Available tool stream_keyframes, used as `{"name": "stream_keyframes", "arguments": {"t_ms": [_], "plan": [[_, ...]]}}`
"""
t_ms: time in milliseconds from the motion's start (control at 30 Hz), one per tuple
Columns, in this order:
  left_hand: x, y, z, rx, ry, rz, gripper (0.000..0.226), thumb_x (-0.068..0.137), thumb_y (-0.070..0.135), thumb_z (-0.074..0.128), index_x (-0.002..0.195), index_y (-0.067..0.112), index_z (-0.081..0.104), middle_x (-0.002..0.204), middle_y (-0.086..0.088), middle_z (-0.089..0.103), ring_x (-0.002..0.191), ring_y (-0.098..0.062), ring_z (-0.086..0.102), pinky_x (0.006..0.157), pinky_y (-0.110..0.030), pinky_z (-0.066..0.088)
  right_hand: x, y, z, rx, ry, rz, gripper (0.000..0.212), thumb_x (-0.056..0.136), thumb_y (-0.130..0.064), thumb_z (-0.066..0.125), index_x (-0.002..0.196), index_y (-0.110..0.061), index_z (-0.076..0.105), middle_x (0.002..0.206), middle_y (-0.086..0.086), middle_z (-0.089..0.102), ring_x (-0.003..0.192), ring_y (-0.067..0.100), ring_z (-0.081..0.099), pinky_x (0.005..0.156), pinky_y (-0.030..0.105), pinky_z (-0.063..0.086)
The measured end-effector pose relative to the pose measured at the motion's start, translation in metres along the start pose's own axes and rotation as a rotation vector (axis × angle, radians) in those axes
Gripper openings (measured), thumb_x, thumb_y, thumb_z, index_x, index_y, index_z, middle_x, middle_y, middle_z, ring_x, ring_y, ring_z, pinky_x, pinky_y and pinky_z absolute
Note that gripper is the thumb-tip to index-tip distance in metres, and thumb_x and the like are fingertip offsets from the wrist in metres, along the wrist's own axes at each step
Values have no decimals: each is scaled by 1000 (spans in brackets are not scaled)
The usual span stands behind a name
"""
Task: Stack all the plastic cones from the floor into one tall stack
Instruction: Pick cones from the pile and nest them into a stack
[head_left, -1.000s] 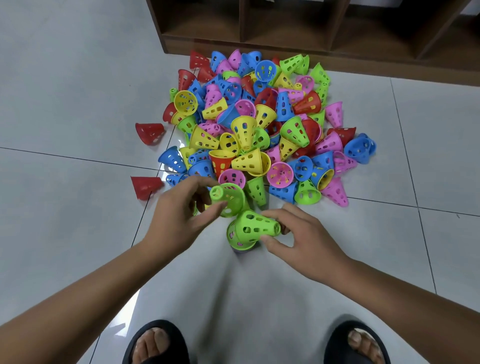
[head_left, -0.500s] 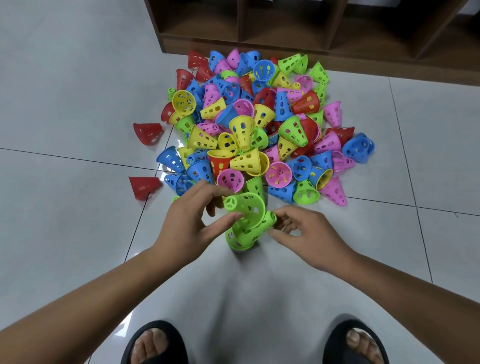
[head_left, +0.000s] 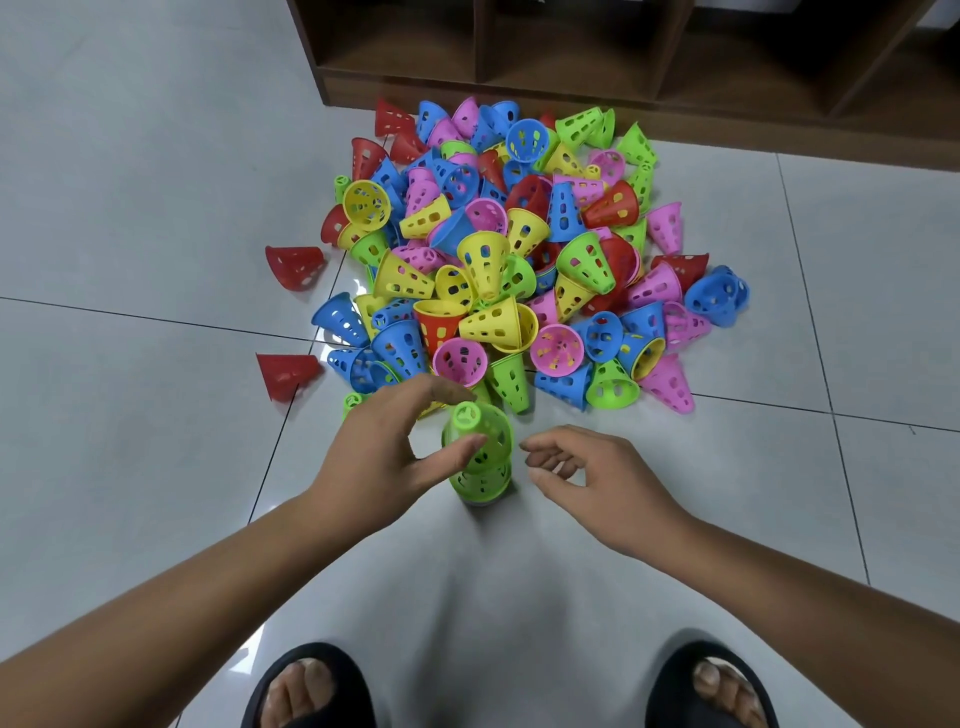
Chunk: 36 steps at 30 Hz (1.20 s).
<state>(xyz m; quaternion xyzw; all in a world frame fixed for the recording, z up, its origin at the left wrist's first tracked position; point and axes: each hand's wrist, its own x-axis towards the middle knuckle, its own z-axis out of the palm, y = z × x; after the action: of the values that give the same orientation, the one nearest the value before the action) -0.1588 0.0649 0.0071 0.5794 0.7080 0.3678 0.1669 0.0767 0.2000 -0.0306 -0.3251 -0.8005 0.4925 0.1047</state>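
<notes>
A short upright stack of green cones (head_left: 480, 457) stands on the floor just in front of me. My left hand (head_left: 387, 452) curls around the top green cone, thumb and fingertips on its sides. My right hand (head_left: 582, 467) hovers a little to the right of the stack, fingers loosely apart and holding nothing. Behind the stack lies a big heap of perforated plastic cones (head_left: 509, 260) in red, blue, yellow, green and pink.
Two red cones (head_left: 295, 265) (head_left: 284, 371) lie apart on the left of the heap. A brown wooden shelf unit (head_left: 623, 52) runs along the back. My sandalled feet (head_left: 306, 686) (head_left: 717, 686) stand at the bottom edge. Grey floor tiles surround the heap.
The green cone in my left hand has come down over the one my right hand held, forming an upright stack. My right hand has let go and drawn off to the right.
</notes>
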Motion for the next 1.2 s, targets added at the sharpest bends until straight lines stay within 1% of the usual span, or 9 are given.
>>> {"name": "stream_keyframes", "arguments": {"t_ms": [133, 200, 333, 533, 667, 767, 900, 1033, 1200], "plan": [[-3, -14, 10, 57, -84, -4, 41, 92, 62, 71, 116, 30, 66, 112, 19, 71, 103, -1, 66, 89, -32, 56, 4, 23, -6, -86, 51, 16, 23, 92, -12, 76, 110, -26, 76, 101, -13, 74, 98, 8, 69, 81, 18, 53], [-6, -22, 13, 65, -141, 0, 45, 91, 66, 70, 119, 31, 65, 116, 21, 69, 107, 5, 63, 93, -24, 53, 11, 40, -16, -154, 105, 28, 23, 90, -12, 77, 110, -25, 75, 103, -14, 72, 98, 6, 67, 80, 18, 52], [-7, -33, 8, -8, -154, -76, 49, 92, 71, 66, 120, 31, 67, 116, 22, 70, 113, 1, 65, 92, -12, 47, 27, 81, -48, -332, 234, 51, 30, 86, -9, 78, 113, -20, 74, 107, -5, 66, 99, 12, 64, 89, 33, 55], [-6, -78, 0, 141, -14, -150, 26, 97, 47, 70, 116, 29, 68, 110, 19, 68, 103, -6, 66, 86, -28, 52, 42, 124, -97, -537, 373, 93, 49, 82, -6, 76, 129, -12, 67, 131, 8, 53, 122, 32, 56, 110, 42, 46], [-11, -116, -2, 306, 16, -241, 37, 90, 28, 83, 124, 25, 67, 124, 6, 65, 115, -25, 59, 95, -41, 48, 47, 140, -112, -514, 343, 175, 63, 81, -6, 78, 141, -11, 58, 139, 14, 51, 126, 36, 55, 110, 46, 47], [-19, -137, -1, 365, -22, -311, 51, 87, 30, 86, 133, 24, 64, 136, 1, 62, 124, -30, 57, 102, -46, 47, 46, 148, -113, -474, 247, 227, 69, 83, -8, 78, 146, -20, 53, 140, 11, 51, 123, 34, 59, 106, 45, 50], [-30, -149, 2, 310, -76, -385, 53, 88, 28, 85, 135, 26, 61, 130, 0, 62, 118, -27, 61, 97, -43, 52, 39, 150, -105, -430, 199, 244, 69, 86, -11, 78, 147, -28, 50, 138, 7, 50, 114, 29, 62, 98, 42, 52], [-40, -148, 8, 273, -109, -397, 41, 90, 24, 84, 125, 31, 64, 115, 9, 64, 104, -20, 66, 87, -39, 57, 23, 151, -90, -469, 212, 216, 64, 84, -14, 82, 140, -27, 54, 130, 5, 51, 108, 31, 63, 92, 40, 53], [-50, -145, 15, 214, -123, -403, 41, 88, 25, 86, 124, 33, 68, 112, 13, 63, 101, -13, 64, 82, -30, 52, -5, 150, -65, -477, 158, 191, 54, 87, -25, 81, 134, -33, 53, 123, -3, 51, 102, 32, 66, 88, 40, 55]]}}
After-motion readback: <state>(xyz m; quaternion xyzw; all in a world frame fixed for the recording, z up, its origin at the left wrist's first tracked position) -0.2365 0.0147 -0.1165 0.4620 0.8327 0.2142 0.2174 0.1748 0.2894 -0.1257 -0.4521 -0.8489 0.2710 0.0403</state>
